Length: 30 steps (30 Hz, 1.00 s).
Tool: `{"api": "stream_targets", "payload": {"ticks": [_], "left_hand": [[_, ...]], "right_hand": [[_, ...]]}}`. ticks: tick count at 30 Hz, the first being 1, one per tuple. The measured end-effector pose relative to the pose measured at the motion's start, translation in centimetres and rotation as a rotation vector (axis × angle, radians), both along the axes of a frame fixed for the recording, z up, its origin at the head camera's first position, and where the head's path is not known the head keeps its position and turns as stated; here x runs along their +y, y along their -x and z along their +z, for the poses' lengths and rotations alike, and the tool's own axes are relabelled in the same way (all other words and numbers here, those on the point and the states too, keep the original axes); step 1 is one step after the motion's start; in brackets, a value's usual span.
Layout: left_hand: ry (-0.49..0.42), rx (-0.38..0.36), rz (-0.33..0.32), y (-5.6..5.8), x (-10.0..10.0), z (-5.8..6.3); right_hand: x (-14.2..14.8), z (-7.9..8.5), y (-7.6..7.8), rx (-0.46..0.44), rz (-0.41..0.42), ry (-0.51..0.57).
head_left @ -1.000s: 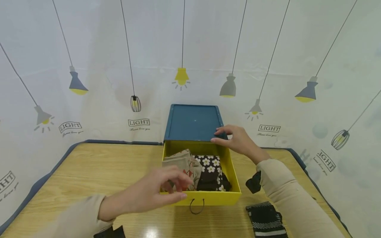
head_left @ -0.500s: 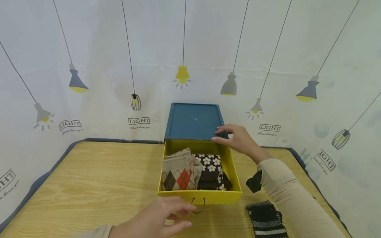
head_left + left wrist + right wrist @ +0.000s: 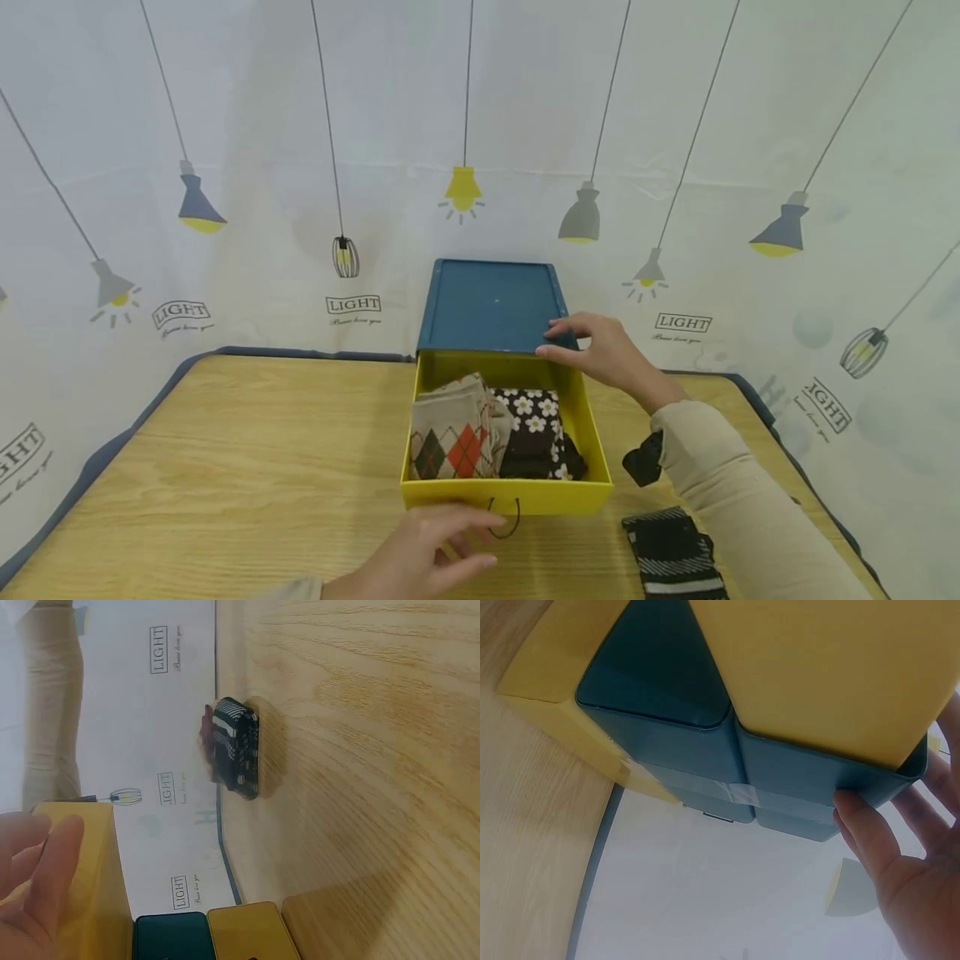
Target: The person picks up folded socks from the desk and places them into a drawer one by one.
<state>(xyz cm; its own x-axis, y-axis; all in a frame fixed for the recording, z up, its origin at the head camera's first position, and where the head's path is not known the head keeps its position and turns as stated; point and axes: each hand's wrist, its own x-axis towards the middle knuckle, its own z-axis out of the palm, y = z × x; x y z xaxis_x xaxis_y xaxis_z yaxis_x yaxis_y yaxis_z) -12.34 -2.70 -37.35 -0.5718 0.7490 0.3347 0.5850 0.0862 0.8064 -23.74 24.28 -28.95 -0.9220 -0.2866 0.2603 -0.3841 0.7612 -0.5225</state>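
A yellow drawer (image 3: pixel 510 497) stands pulled out of its blue case (image 3: pixel 495 304). Inside lie folded beige argyle socks (image 3: pixel 450 433) and, to their right, folded black socks with white daisies (image 3: pixel 528 421). My left hand (image 3: pixel 427 546) is at the drawer's front beside a black cord loop (image 3: pixel 517 517), thumb and forefinger apart; whether it touches the cord I cannot tell. My right hand (image 3: pixel 603 350) grips the case's front right corner. In the right wrist view its thumb (image 3: pixel 866 829) presses the case's side, while the fingers reach over the top.
Folded black-and-grey striped socks (image 3: pixel 671 550) lie on the wooden table (image 3: pixel 247 450) right of the drawer. Left wrist view: something dark red (image 3: pixel 206 739) is behind them. Below the open drawer are a dark teal section (image 3: pixel 172 937) and a yellow one (image 3: pixel 251 930). A lamp-printed backdrop (image 3: pixel 300 167) surrounds the table.
My left hand has moved from above the argyle socks down and toward me, to the cord loop at the drawer front, uncovering the socks. The right hand has stayed at the case corner.
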Motion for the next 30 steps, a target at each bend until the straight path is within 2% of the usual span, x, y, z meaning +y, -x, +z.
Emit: {"api": "stream_targets", "payload": {"ticks": [5,8,13,18,26,30], "left_hand": [[-0.083,0.141,0.039,0.2,0.4,-0.6],[-0.131,0.185,0.057,0.4,0.7,-0.6],[-0.149,0.184,0.074,0.7,1.0,-0.5],[-0.151,0.149,0.090,1.2,1.3,-0.3],[-0.154,0.188,0.175,2.2,1.5,-0.4],[-0.125,0.146,0.210,2.5,1.7,0.0]], "right_hand": [[0.0,0.0,0.0,-0.003,-0.002,0.005],[0.0,0.1,-0.1,-0.002,-0.005,0.007],[0.1,0.1,-0.1,0.002,-0.005,0.002],[0.2,0.0,-0.1,0.003,-0.010,0.002],[0.0,0.0,0.0,0.007,-0.010,0.006],[0.0,-0.1,-0.1,0.014,-0.012,0.005]]}}
